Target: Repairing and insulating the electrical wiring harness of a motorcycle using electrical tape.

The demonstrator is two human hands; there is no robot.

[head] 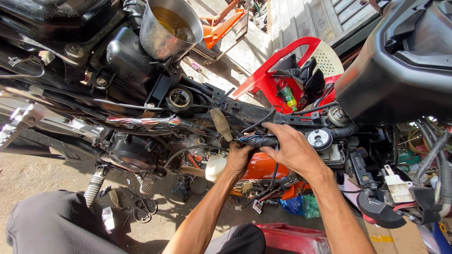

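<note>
Gripped the taped wiring bundle (259, 140) from both sides, along the stripped motorcycle frame (245, 110) just left of the round ignition switch (319, 139). Left hand (238, 157) curled shut under the bundle's left end, by the loose blue-tipped wires (244, 138). Right hand (294, 149) draped over the top, fingers closed round the wrap. Judged best done with the bundle pulled taut between the two grips, wrap kept tight and overlapping, and loose strands tucked in before covering. Steel funnel (167, 28) with amber oil stood above; red plastic chair (287, 77) held spare parts behind.
</note>
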